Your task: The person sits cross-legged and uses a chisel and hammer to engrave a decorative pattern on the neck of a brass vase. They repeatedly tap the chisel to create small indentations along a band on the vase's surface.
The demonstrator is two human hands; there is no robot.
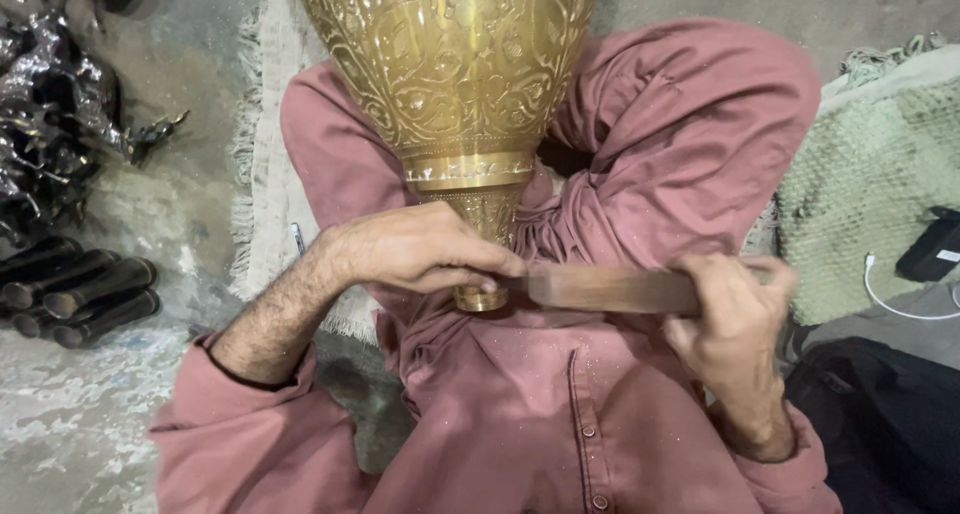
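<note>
Engraved brass vase [455, 74] resting neck-down across the lap, left hand [420, 249] curled over its narrow neck, right hand [735, 314] gripping a flat wooden-handled file [610, 289], blade end meeting the vase's rim, dark metal tubes [85, 294] lying well apart on the floor.

Lighting: soft, even, fairly dim overhead light; warm sheen with small highlights on the brass vase [455, 64], faint glints on the dark metal pieces [50, 114] at left. Shadows: deep between the knees and under the left hand [420, 249]. Quality: motion blur on the flat tool [610, 289]; wide-angle stretch at edges; floor corners soft.
</note>
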